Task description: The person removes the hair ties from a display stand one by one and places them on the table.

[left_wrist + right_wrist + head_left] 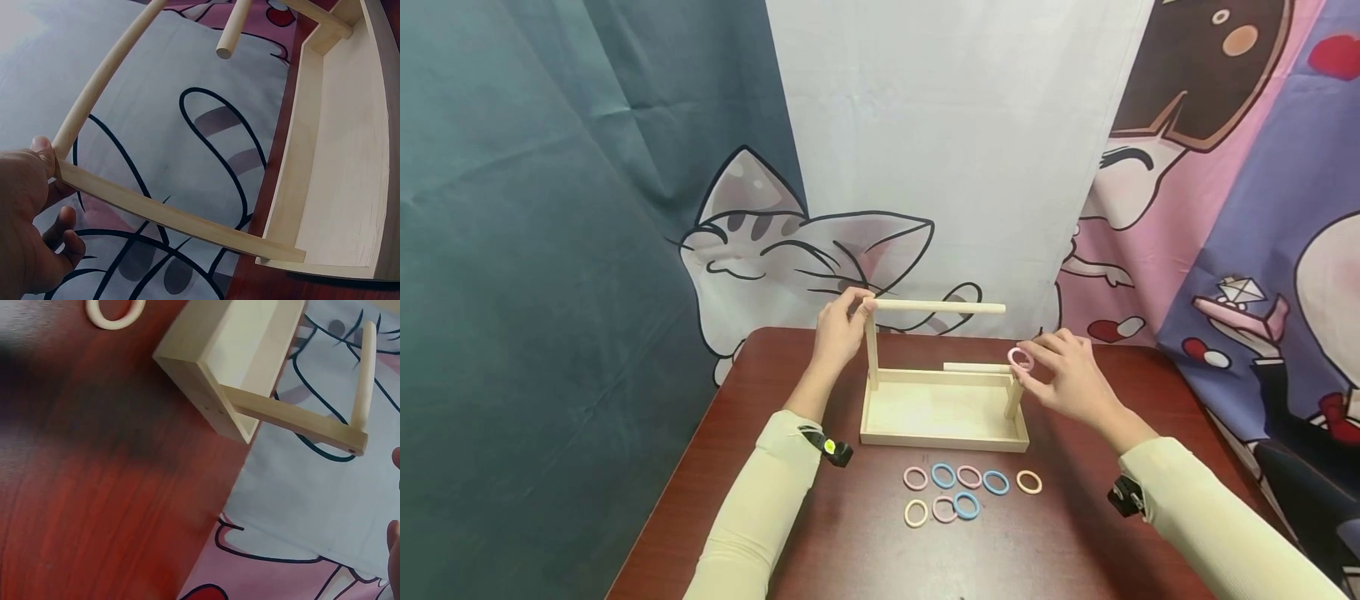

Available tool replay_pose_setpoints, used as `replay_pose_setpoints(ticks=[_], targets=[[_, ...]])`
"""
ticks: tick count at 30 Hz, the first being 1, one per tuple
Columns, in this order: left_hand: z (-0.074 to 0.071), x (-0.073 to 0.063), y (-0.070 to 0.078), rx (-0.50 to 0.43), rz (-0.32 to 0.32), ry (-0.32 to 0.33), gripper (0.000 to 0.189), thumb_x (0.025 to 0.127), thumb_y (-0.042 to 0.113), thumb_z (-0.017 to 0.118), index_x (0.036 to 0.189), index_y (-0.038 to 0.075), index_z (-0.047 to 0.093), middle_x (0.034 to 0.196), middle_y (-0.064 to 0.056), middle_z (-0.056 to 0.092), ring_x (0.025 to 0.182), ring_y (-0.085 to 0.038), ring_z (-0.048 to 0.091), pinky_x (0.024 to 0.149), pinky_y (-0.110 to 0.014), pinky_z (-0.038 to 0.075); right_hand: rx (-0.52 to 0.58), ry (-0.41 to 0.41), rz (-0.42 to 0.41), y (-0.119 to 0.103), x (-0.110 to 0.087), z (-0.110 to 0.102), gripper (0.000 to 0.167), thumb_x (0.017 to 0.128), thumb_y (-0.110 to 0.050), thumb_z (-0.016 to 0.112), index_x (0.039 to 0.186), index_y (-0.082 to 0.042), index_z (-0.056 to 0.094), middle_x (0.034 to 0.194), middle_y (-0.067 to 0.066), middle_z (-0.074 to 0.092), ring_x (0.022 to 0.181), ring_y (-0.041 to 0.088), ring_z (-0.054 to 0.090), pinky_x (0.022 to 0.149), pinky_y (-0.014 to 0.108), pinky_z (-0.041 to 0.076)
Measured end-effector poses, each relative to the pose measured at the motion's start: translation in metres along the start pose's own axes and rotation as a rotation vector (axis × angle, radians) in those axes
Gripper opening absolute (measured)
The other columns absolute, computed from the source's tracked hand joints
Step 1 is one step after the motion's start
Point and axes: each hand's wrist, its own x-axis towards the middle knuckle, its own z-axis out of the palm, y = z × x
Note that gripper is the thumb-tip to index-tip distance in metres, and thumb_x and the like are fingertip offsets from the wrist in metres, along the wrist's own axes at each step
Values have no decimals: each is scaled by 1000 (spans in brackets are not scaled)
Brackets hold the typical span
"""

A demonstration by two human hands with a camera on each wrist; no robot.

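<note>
My left hand (841,329) grips the top corner of a light wooden stand, where the tall post (181,219) meets the upper dowel (936,307). In the left wrist view the thumb lies at that joint, while other fingers curl free below. A pink ring (1020,360) is pinched between the thumb and fingers of my right hand (1072,379), beside the top of the short post (294,419). From that post the lower dowel (365,378) runs left to a free end. The right wrist view catches only fingertips at its right edge, without the pink ring.
The stand's shallow wooden tray (943,444) sits on a reddish-brown table (820,533). In front of it lie several pink, blue (996,482) and yellowish rings (1029,482); one pink and one blue ring overlap. A printed curtain (970,167) hangs behind the table.
</note>
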Motion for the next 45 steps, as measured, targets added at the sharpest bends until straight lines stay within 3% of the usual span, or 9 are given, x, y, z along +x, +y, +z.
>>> replay_pose_setpoints(ticks=[6,11,19,22,26,29,33,38,45], targets=[[-1,0,0,5,5,-5,29,107,41,70,126,20,76,97,-11,79,76,-26,63,84,-52,54,29,-37,-57,-7,-10,2,33,78,-18,94,108,-9,82,94,3,68,95,26,55,80,50,35],[0,1,0,4,6,-4,27,107,40,71,125,21,76,92,-10,77,78,-27,63,85,-53,54,55,-71,-118,-14,-22,6,31,80,-23,93,107,-11,83,96,0,65,95,22,54,80,46,35],[-2,1,1,11,8,-4,32,106,43,70,126,20,76,91,-11,77,74,-25,62,80,-49,53,21,-113,-186,-25,-42,10,35,76,-28,96,106,-13,85,92,-1,59,90,19,47,78,44,34],[-2,0,0,14,6,-4,31,107,43,70,127,19,76,91,-11,77,74,-24,60,79,-48,52,22,-125,-206,-28,-48,11,30,81,-33,92,104,-14,85,91,-2,57,89,19,47,79,45,35],[-2,0,0,13,0,-6,30,107,41,70,127,19,76,89,-11,76,74,-25,59,79,-48,51,22,-155,-232,-33,-56,12,38,103,-51,74,104,-15,85,94,-2,61,89,18,48,80,46,38],[-2,0,1,16,-2,-7,30,107,41,71,127,20,76,88,-11,75,76,-25,60,80,-48,52,18,-194,-239,-37,-62,12,38,104,-53,72,105,-16,85,97,-3,64,91,18,49,81,46,39],[-2,0,2,17,-6,-6,31,107,43,70,127,20,76,89,-11,75,78,-26,61,82,-49,53,21,-247,-249,-43,-69,15,27,88,-41,89,104,-19,83,99,-5,65,94,16,51,81,45,40],[-2,1,2,12,-2,1,29,107,41,70,126,20,76,91,-11,76,77,-26,61,80,-49,53,44,-287,-252,-51,-77,23,31,78,-35,98,100,-22,81,97,-9,63,99,15,56,83,44,41],[-2,0,3,15,3,-4,31,107,41,70,127,19,76,94,-10,78,78,-26,62,83,-50,54,7,-324,-299,-61,-96,32,36,77,-41,100,98,-18,83,92,-11,59,94,9,52,87,47,45]])
